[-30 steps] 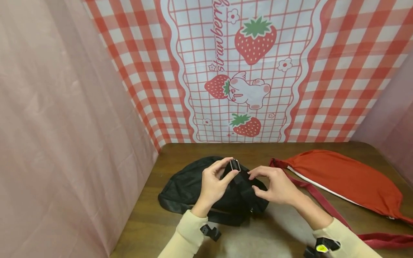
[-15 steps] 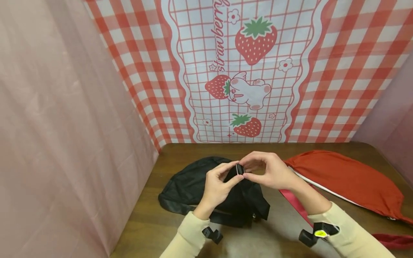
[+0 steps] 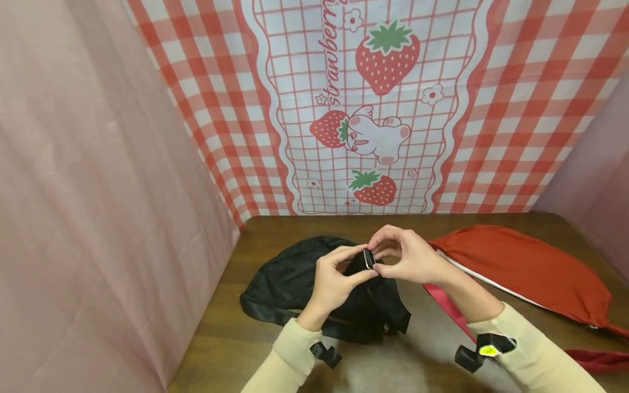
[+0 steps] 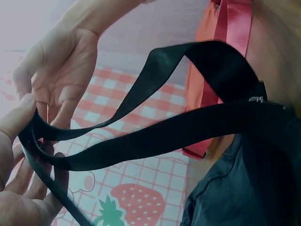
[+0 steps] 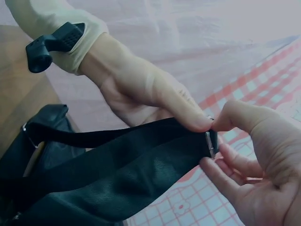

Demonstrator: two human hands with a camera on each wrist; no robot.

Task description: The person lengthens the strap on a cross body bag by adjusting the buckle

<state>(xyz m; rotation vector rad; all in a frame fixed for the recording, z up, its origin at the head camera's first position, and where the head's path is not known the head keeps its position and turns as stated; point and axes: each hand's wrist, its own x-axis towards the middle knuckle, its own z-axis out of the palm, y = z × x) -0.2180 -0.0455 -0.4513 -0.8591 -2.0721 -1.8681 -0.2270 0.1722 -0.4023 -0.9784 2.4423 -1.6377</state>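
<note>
In the head view, a metal-framed strap buckle (image 3: 368, 258) is held up over the black bag (image 3: 290, 275). My left hand (image 3: 336, 279) pinches it from the left, thumb below and fingers above. From the other side my right hand (image 3: 408, 257) pinches at the same buckle, its thumb and fingers bent into an arch. The right wrist view shows the buckle's metal bar (image 5: 210, 143) between both hands' fingertips, with the black strap (image 5: 141, 155) running back from it. Loops of the black webbing (image 4: 155, 139) stretch to the bag in the left wrist view.
A red-orange bag (image 3: 521, 267) with a white zipper lies to the right on the wooden table (image 3: 393, 365). Its pinkish-red strap (image 3: 447, 305) passes beneath my right forearm. A checked strawberry cloth (image 3: 373, 125) hangs behind, and a pink curtain (image 3: 98, 191) on the left.
My right hand has moved up and left from beside the black strap to pinch at the buckle. My left hand has shifted slightly right with the buckle, which has turned more edge-on.
</note>
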